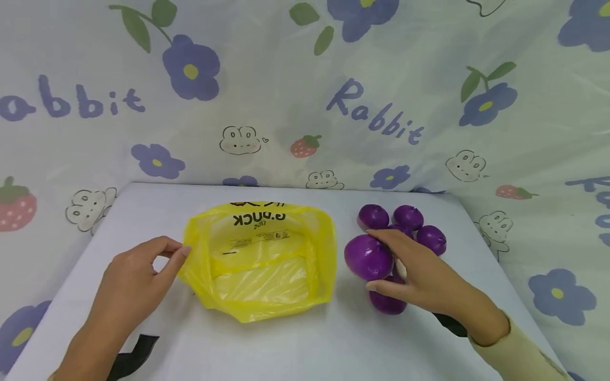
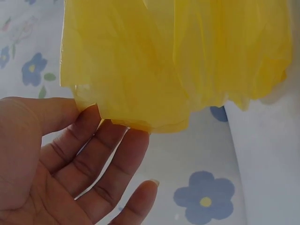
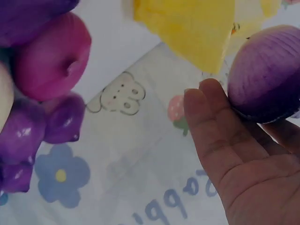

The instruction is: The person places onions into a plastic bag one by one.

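Onion (image 1: pixel 368 257) | lay right of bag (image 1: pixel 259 262), at the pile's (image 1: pixel 402 227) near-left edge | your right hand (image 1: pixel 424 278) cupped it between thumb and fingers | your left hand (image 1: pixel 138 275) pinched the bag's left rim, mouth open toward you | bag sat just left of onion, right hand nearer.

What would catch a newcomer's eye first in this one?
The bright yellow plastic bag lying open at the middle of the white table, with the left hand pinching its left rim. Next, the cluster of glossy purple onions to the bag's right, where the right hand grips the biggest purple onion. Behind hangs a cloth backdrop printed with blue flowers, strawberries and "Rabbit".
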A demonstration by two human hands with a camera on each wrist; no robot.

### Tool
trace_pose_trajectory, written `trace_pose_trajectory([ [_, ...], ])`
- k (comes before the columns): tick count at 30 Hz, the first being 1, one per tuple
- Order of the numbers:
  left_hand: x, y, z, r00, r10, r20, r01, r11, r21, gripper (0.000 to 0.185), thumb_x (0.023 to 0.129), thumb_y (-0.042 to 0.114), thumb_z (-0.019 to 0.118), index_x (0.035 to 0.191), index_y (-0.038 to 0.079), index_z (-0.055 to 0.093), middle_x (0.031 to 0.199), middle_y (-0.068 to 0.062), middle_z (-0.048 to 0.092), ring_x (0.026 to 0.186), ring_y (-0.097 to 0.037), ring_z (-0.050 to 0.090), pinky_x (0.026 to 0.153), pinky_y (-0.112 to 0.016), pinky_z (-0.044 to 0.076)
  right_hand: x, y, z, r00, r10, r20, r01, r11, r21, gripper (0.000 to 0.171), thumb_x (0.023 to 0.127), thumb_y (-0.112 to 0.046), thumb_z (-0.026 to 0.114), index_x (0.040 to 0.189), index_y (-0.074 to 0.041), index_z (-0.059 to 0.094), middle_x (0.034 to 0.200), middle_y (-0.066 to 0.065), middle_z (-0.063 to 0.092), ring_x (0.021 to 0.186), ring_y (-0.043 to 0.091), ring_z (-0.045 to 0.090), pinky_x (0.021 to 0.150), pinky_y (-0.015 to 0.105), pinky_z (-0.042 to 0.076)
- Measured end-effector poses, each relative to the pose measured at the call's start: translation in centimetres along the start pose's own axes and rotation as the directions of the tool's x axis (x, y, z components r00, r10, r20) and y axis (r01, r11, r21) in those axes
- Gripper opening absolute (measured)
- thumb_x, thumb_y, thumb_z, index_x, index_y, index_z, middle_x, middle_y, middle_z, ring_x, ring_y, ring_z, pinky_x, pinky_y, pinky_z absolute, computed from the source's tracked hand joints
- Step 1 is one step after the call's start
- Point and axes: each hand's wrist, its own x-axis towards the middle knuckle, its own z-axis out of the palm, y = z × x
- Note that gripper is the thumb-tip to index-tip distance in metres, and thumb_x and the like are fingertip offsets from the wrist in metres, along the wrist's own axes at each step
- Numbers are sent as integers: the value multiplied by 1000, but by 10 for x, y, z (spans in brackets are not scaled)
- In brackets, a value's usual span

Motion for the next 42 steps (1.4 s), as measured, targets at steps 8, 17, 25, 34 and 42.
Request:
trace_pose_trajectory([
  [8,0,5,4,999,24,-24,-24,1000,-8,19,100,27,73,106,10,75,102,-10,76,70,-19,56,63,-38,51,12,-17,6,993,-119,-5,119,992,30,85,85,-45,88,153,-19,46,150,-2,55,126,17,60,101,44,56],
  [17,-5,3,5,1000,-15,11,15,1000,4,22,100,29,73,107,9,74,105,-12,76,75,-23,60,66,-43,56,26,-39,10,977,-203,69,200,979,52,82,84,-54,85,151,-22,49,144,-10,57,125,9,57,100,34,57],
  [25,-4,5,4,1000,-16,17,16,1000,2,21,101,29,72,108,9,74,105,-11,76,78,-24,61,68,-46,57,41,-52,11,961,-255,103,259,966,-25,82,88,-58,80,151,-14,49,145,-5,57,128,10,57,106,34,53],
  [34,-4,5,2,1000,-1,0,1,1000,-4,19,100,28,72,106,10,75,104,-9,76,75,-21,60,65,-39,53,53,-58,18,941,-334,61,338,938,-74,82,86,-57,82,150,-15,52,141,1,58,128,16,56,104,36,53],
  [42,-3,6,-1,1000,-2,2,2,1000,1,18,100,28,72,105,11,75,103,-8,76,75,-22,61,65,-39,53,62,-60,23,932,-358,48,362,926,-105,81,85,-60,82,147,-15,55,139,-1,59,125,15,55,103,35,54],
])
